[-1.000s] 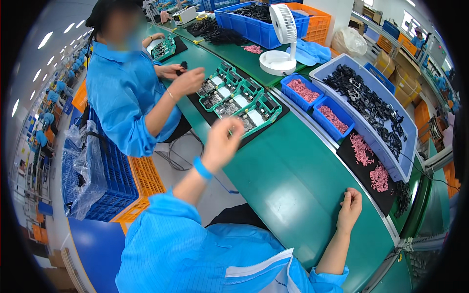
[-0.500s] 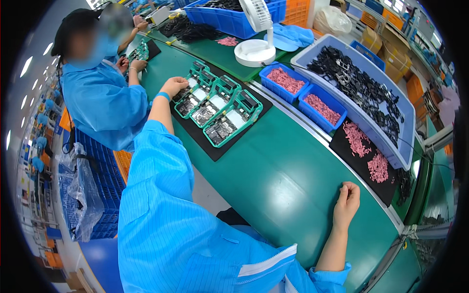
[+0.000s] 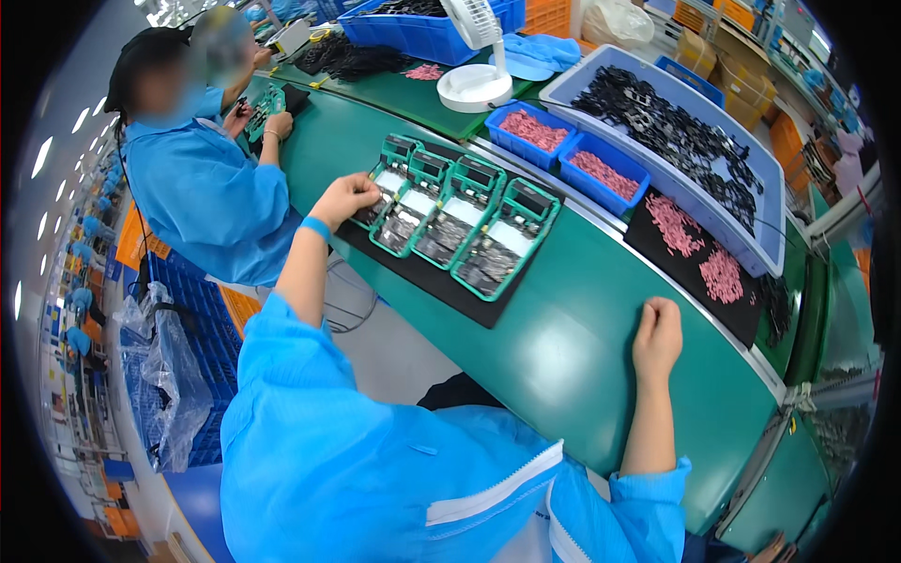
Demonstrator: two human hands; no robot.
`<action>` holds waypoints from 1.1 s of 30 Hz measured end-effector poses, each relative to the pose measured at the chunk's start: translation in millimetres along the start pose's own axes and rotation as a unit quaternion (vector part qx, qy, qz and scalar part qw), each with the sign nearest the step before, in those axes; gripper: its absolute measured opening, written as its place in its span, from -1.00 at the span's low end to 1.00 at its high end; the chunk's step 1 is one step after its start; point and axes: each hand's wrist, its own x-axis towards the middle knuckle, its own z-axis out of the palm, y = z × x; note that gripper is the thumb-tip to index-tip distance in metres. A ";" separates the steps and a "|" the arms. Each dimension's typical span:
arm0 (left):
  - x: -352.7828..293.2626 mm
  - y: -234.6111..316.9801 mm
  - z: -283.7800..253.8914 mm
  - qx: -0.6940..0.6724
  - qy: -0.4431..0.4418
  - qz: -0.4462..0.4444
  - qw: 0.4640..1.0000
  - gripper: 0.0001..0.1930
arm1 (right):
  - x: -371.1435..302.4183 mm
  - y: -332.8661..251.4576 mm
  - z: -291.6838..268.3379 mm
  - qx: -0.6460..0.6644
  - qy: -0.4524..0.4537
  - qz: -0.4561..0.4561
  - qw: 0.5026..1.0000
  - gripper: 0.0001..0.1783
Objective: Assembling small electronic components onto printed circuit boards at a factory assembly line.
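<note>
My left hand (image 3: 345, 200) is closed in a pinch at the left edge of the leftmost green tray (image 3: 391, 161). Its fingertips cover part of that edge. Several such trays stand side by side on a black mat (image 3: 441, 293), each carrying dark and silvery electronic parts and a whitish panel. The rightmost tray (image 3: 508, 241) has a black block at its far end. Farther right, my right hand (image 3: 657, 338) hovers at or rests on the green table (image 3: 572, 366), fingers curled together. Whatever it may hold is hidden.
Two blue bins (image 3: 608, 181) of small pink pieces stand beyond the trays, beside a large pale-blue tub (image 3: 760, 246) of black parts. Pink piles (image 3: 721, 276) lie on another black mat. A white fan (image 3: 474, 89) stands behind. At left, a co-worker (image 3: 202, 197) handles a green tray.
The mat with its trays has shifted right and nearer along the table, and my left hand has moved with it. My right hand's fingers look more curled. The view has shifted slightly.
</note>
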 end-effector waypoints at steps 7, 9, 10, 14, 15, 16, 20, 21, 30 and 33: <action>-151.3 25.3 59.9 -0.224 -0.019 -0.122 0.967 -0.90 | -10.9 -36.3 21.1 0.113 -0.047 -0.016 0.992 -0.94; -190.4 26.2 83.9 -0.305 0.011 -0.190 0.933 -0.91 | -2.2 -31.1 19.4 0.115 -0.072 0.016 0.991 -0.93; -204.4 22.4 95.9 -0.356 0.026 -0.224 0.907 -0.92 | 2.6 -26.3 15.9 0.119 -0.096 0.045 0.987 -0.92; -249.8 48.6 123.7 -0.281 -0.018 -0.188 0.941 -0.91 | 20.1 2.1 -0.6 0.163 -0.136 0.040 0.976 -0.88; -261.1 56.4 130.6 -0.309 -0.086 -0.196 0.927 -0.90 | 22.6 6.9 -9.1 0.142 -0.154 0.045 0.977 -0.87; -270.1 67.0 138.7 -0.335 -0.148 -0.204 0.908 -0.89 | 27.4 12.8 -16.7 0.124 -0.174 0.048 0.976 -0.86; -286.1 97.6 184.5 -0.326 -0.251 -0.240 0.879 -0.86 | 50.5 50.6 -52.0 0.100 -0.211 0.017 0.972 -0.88; -285.6 104.3 197.6 -0.313 -0.298 -0.233 0.871 -0.85 | 54.1 54.6 -56.4 0.075 -0.213 0.018 0.974 -0.88; -272.7 117.0 277.9 -0.295 -0.496 -0.199 0.792 -0.83 | 67.2 57.4 -58.9 -0.083 -0.179 -0.092 0.976 -0.88; -267.2 115.2 255.2 -0.288 -0.511 -0.150 0.796 -0.84 | 67.2 55.9 -56.9 -0.113 -0.170 -0.099 0.974 -0.90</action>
